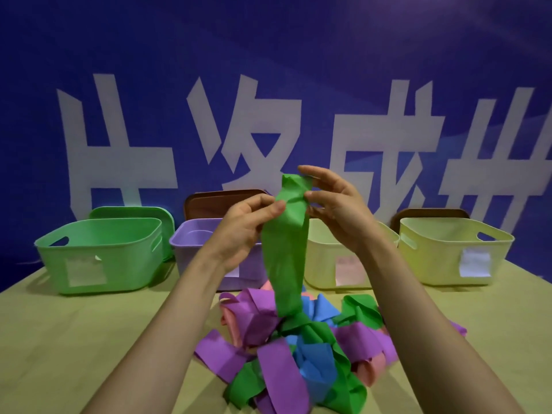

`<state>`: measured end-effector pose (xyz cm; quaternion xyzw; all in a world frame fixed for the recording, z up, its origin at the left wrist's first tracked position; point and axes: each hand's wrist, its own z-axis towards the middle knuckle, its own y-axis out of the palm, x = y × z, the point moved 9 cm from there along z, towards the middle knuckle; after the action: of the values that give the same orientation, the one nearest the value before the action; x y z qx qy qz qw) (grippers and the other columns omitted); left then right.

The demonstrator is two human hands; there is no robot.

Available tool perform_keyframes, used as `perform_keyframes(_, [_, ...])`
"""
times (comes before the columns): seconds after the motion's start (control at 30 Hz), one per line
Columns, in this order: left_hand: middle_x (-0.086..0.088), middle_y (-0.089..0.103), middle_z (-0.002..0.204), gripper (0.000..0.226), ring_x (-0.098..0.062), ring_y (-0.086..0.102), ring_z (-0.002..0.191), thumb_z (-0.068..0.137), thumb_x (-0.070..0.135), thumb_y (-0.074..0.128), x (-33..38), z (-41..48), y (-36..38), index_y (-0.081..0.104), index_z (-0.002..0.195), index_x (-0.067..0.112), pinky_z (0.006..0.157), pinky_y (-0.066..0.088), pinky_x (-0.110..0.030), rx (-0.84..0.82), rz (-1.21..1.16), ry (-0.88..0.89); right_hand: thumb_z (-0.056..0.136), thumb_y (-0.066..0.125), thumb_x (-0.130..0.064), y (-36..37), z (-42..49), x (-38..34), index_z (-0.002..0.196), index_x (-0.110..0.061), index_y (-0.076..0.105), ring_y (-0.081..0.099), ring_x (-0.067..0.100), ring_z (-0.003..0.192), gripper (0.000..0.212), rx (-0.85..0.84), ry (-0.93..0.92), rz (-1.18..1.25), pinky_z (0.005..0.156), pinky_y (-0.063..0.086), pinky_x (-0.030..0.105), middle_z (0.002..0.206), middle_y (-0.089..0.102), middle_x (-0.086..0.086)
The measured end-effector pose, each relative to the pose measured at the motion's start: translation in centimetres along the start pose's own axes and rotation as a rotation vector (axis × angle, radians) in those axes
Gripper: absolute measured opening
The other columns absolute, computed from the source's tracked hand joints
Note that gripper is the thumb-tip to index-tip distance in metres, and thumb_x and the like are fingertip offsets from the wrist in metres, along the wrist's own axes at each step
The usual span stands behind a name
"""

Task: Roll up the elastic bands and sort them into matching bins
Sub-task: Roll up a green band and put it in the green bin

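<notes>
Head view takes in a blue backdrop (298,55) with large white characters, hung behind a pale yellow-green table (59,339). Four plastic bins stand in a row along the table's far edge. From the person's left: a green bin (101,255), a purple bin (191,243), a cream bin (325,264) and a pale yellow bin (448,252). Each carries a paper label on its front wall; the writing is too blurred to read. The green bin's interior shows only bare plastic. The purple bin's visible inner wall is bare too, though arms hide most of it. The cream bin's inside is hidden behind the right hand, and the yellow bin's floor cannot be seen from this angle. A green lid (134,212) leans behind the green bin, a brown lid (218,201) behind the purple one, and another brown lid (430,215) behind the yellow one.

Nearer the person, a loose heap of elastic bands (286,354) lies on the table in purple, green, blue and pink, tangled and unrolled.

A green band (286,249) rises from that heap, stretched upward. Its top end is pinched between the left hand (242,231) and the right hand (337,210), both clamped on it with thumb and fingers, above the purple and cream bins.
</notes>
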<state>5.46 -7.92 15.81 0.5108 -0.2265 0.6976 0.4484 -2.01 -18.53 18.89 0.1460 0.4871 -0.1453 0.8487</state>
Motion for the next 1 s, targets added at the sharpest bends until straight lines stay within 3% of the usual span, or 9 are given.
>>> perform_keyframes(0.13, [-0.002,0.064,0.082,0.004,-0.010,0.062,0.067,0.090,0.012,0.060,1.9,0.3,-1.0,0.058,0.087,0.015,0.057,0.051,-0.025,0.213,0.116,0.161,0.097,0.048,-0.023,0.7,0.2,0.3,0.119,-0.022,0.059,0.064,0.017,0.091,0.024,0.019,0.059,-0.035,0.072,0.054,0.026,0.115,0.064,0.004])
perform_keyframes(0.23, [-0.008,0.065,0.091,0.005,-0.014,0.067,0.070,0.096,0.013,0.053,3.5,0.7,-2.3,0.053,0.091,0.016,0.055,0.056,-0.026,0.344,-0.105,0.195,0.081,0.055,-0.051,1.7,-0.9,2.1,0.124,-0.024,0.048,0.065,0.013,0.081,0.052,-0.052,0.185,-0.122,0.072,0.054,0.028,0.103,0.065,0.001])
perform_keyframes(0.3, [-0.007,0.066,0.089,0.006,-0.015,0.067,0.072,0.096,0.013,0.053,4.1,1.2,-2.9,0.053,0.091,0.017,0.056,0.056,-0.028,0.354,-0.102,0.212,0.079,0.065,-0.037,2.6,-2.2,4.2,0.130,-0.019,0.044,0.065,0.009,0.077,0.058,-0.145,0.223,-0.222,0.070,0.051,0.021,0.094,0.067,-0.003])
perform_keyframes(0.4, [-0.001,0.064,0.079,0.010,-0.006,0.063,0.061,0.095,0.011,0.055,4.5,1.6,-3.7,0.053,0.087,0.019,0.052,0.050,-0.022,0.382,-0.112,0.227,0.084,0.067,-0.006,3.9,-3.5,7.1,0.112,-0.006,0.061,0.066,0.009,0.077,0.029,-0.290,0.219,-0.296,0.071,0.052,0.022,0.087,0.071,-0.003])
perform_keyframes(0.5, [0.002,0.064,0.071,0.012,-0.005,0.061,0.057,0.093,0.011,0.058,4.5,1.5,-5.1,0.056,0.082,0.017,0.052,0.049,-0.019,0.432,-0.114,0.199,0.085,0.064,-0.015,3.4,-4.3,8.2,0.100,-0.013,0.067,0.065,0.008,0.077,0.015,-0.343,0.310,-0.214,0.072,0.052,0.021,0.085,0.071,-0.004])
perform_keyframes(0.57, [0.001,0.064,0.073,0.009,-0.008,0.062,0.061,0.091,0.015,0.061,3.7,1.5,-5.1,0.058,0.083,0.016,0.055,0.051,-0.021,0.377,-0.058,0.116,0.082,0.058,-0.040,3.0,-4.8,8.5,0.099,-0.016,0.068,0.063,0.009,0.085,0.030,-0.375,0.370,-0.343,0.081,0.050,0.023,0.093,0.071,-0.004])
perform_keyframes(0.63, [-0.002,0.062,0.077,0.008,-0.013,0.061,0.069,0.090,0.011,0.062,3.0,1.3,-4.2,0.057,0.084,0.014,0.064,0.051,-0.027,0.267,0.068,0.098,0.087,0.049,-0.048,1.4,-3.7,7.3,0.098,-0.018,0.067,0.063,0.010,0.085,0.037,-0.166,0.302,-0.386,0.085,0.049,0.029,0.096,0.069,-0.003])
perform_keyframes(0.73, [0.006,0.054,0.069,0.023,-0.010,0.050,0.070,0.088,0.003,0.061,2.1,0.5,-1.9,0.051,0.074,0.018,0.068,0.042,-0.025,0.091,0.270,0.156,0.097,0.047,-0.031,-0.2,-2.4,4.9,0.103,-0.010,0.061,0.063,0.015,0.080,0.026,0.102,0.195,-0.120,0.078,0.050,0.029,0.089,0.067,0.002])
perform_keyframes(1.0, [0.001,0.050,0.073,0.019,-0.017,0.047,0.076,0.067,0.015,0.063,0.8,-1.2,-0.6,0.046,0.070,0.024,0.069,0.042,-0.027,-0.089,0.286,0.243,0.087,0.064,-0.014,1.7,-2.9,3.4,0.111,-0.013,0.063,0.063,0.018,0.081,0.024,0.001,0.055,-0.162,0.084,0.054,0.040,0.085,0.065,0.006])
